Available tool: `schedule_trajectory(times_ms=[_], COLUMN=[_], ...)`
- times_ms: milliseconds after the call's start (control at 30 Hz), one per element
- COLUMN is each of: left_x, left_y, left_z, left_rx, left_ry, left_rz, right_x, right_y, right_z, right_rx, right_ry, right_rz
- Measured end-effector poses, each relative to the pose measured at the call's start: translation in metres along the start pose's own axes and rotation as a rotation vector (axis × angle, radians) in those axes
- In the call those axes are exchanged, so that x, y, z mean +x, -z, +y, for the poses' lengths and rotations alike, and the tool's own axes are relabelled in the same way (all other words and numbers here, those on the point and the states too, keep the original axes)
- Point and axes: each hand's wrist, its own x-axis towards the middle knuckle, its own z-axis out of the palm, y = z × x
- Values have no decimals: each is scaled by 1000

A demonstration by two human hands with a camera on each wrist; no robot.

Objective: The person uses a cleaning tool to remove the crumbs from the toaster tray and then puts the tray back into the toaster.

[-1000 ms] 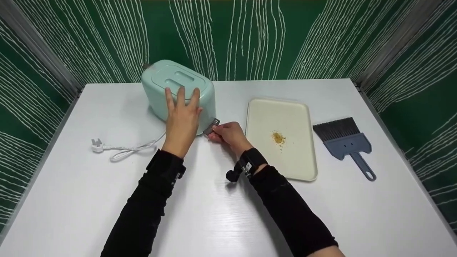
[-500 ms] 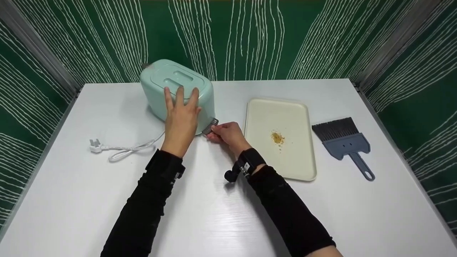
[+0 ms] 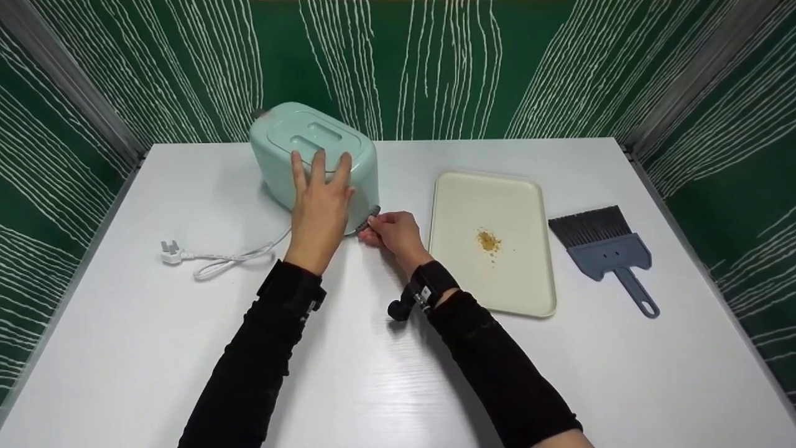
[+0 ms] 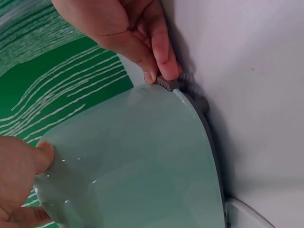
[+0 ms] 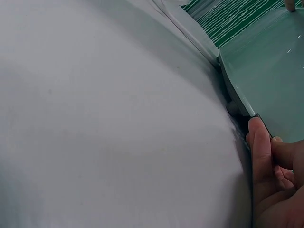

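Observation:
A mint-green toaster (image 3: pixel 273 163) with a lid on top stands at the back left of the table. My left hand (image 3: pixel 319 211) rests on its near side, fingers spread and straight up to the lid's edge. At the toaster's lower right corner, my right hand (image 3: pixel 398 234) pinches the end of a dark grey crumb tray (image 4: pixel 167 84) between thumb and fingers. Only a narrow strip of that tray shows outside the base. The right wrist view has the thumb and fingers (image 5: pixel 261 147) right at the toaster's bottom edge.
A cream rectangular tray (image 3: pixel 460 286) with yellowish crumbs (image 3: pixel 488 241) lies to the right. Beyond it is a blue-grey hand brush (image 3: pixel 603 252) with dark bristles. The toaster's white cord and plug (image 3: pixel 171 253) lie on the left of the white table (image 3: pixel 367 373).
The crumb tray has slid further into the toaster's base, with my right hand pushing its end. My left hand stays in place on the toaster.

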Motion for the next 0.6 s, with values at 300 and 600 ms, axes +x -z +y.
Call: schedule_trajectory(times_ms=[300,600], left_x=[0,0], left_y=[-1,-1], left_z=[1,1], left_rx=[12,-8], left_ry=[5,8], left_rz=[12,-1], right_x=[1,0], right_y=[2,0], right_z=[-1,-2], right_rx=[33,37], right_ry=[6,5], right_rz=[-43,-12])
